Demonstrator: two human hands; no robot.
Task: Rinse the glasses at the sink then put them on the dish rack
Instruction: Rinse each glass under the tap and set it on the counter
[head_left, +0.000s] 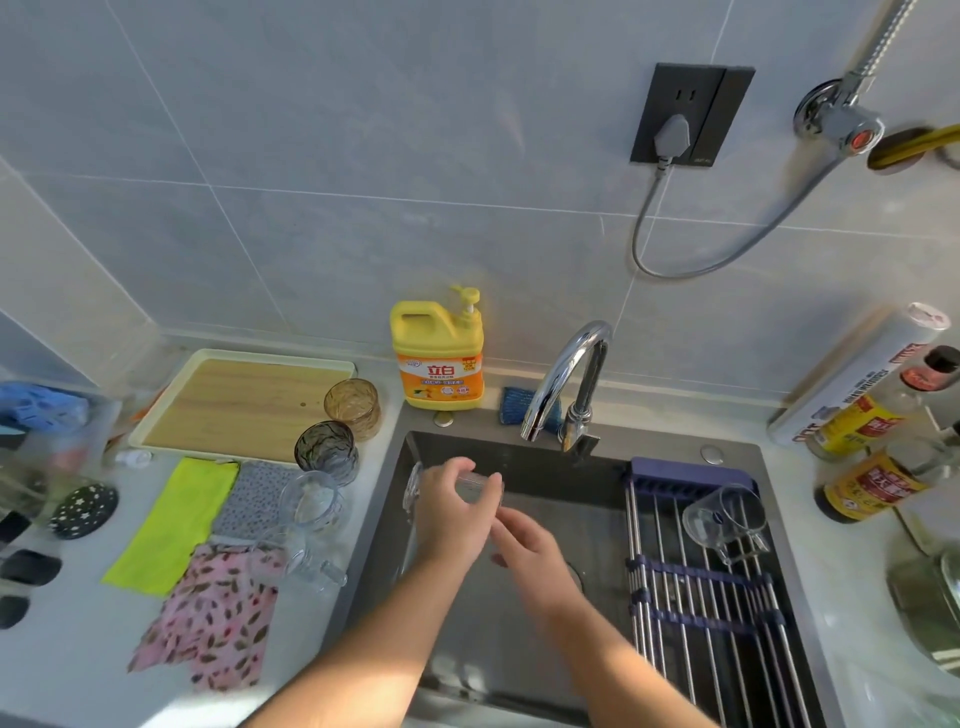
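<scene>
My left hand grips a clear glass sideways over the dark sink, just below the chrome tap. Touching the glass from the right is my right hand, its fingers loosely spread. One clear glass mug lies tilted on the roll-up dish rack across the sink's right side. On the counter to the left stand an amber glass, a smoky dark glass and two clear glasses, the nearer clear glass lying on its side.
A yellow detergent bottle and a blue sponge sit behind the sink. A wooden tray and several cloths cover the left counter. Sauce bottles and a roll crowd the right counter. A glass lid rests at the right edge.
</scene>
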